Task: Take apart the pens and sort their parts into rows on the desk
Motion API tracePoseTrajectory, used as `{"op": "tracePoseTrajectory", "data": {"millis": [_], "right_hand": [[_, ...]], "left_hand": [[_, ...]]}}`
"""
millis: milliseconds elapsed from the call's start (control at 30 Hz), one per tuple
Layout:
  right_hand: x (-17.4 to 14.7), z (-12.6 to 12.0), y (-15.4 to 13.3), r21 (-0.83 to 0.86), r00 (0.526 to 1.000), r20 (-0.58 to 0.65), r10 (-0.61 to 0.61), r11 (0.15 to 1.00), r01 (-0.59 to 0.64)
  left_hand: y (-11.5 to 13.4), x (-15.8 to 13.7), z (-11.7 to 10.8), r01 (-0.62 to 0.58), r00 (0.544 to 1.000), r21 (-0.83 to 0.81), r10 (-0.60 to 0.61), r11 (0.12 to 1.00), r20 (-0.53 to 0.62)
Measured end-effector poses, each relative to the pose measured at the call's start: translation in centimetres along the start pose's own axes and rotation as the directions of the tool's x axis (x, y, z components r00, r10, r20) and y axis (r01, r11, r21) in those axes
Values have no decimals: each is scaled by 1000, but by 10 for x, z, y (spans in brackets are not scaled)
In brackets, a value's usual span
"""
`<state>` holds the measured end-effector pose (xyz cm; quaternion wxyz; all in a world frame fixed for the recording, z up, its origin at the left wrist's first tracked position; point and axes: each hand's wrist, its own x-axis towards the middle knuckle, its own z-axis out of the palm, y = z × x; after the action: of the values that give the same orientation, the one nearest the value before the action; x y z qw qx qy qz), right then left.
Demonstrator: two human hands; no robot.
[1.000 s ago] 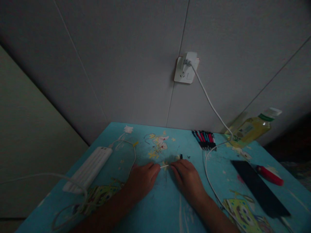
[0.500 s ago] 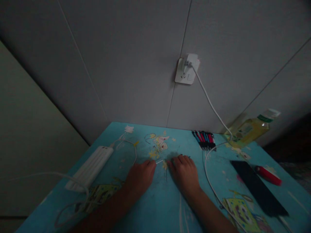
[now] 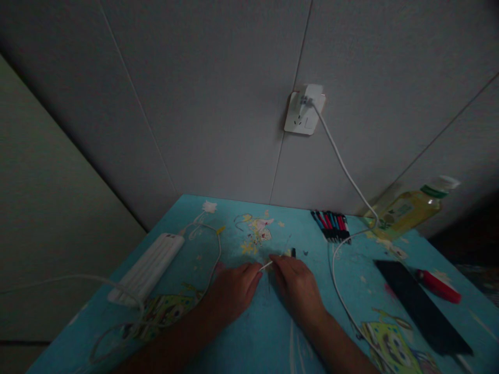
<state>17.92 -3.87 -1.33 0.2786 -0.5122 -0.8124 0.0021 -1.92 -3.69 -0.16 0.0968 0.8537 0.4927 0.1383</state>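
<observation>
Over the middle of the tabletop [image 3: 261, 337], a thin white stick [image 3: 266, 266] spans the small gap between two hands. The left hand [image 3: 236, 291] has its thumb and fingers pinched on the nearer end. From there the stick's length slants rightward and slightly toward the back edge, meeting the fingertips of the right hand [image 3: 297, 285]; whether those grip it or merely touch, I can't tell. Neither hand is clearly closer. Pens [image 3: 331, 226] lie by the back edge, a power strip [image 3: 150, 267] along the left.
</observation>
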Motion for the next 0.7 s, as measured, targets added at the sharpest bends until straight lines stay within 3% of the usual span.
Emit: {"op": "tracePoseTrajectory", "data": {"millis": [233, 333, 467, 567, 700], "right_hand": [[-4, -14, 28, -61, 974, -184, 135, 987, -148], [-3, -9, 27, -51, 984, -156, 91, 994, -100], [3, 0, 13, 13, 998, -63, -16, 1000, 17], [6, 4, 7, 41, 998, -14, -58, 997, 59], [8, 5, 7, 1, 998, 16, -58, 998, 58]], "left_hand": [[-2, 0, -2, -67, 996, 38, 69, 997, -59], [-3, -2, 0, -212, 975, 78, 217, 974, -58], [-5, -4, 4, -431, 901, 73, 433, 899, -12], [-7, -5, 4, -497, 867, 34, 497, 867, -11], [-6, -5, 0, -501, 865, -6, 501, 865, 9]]}}
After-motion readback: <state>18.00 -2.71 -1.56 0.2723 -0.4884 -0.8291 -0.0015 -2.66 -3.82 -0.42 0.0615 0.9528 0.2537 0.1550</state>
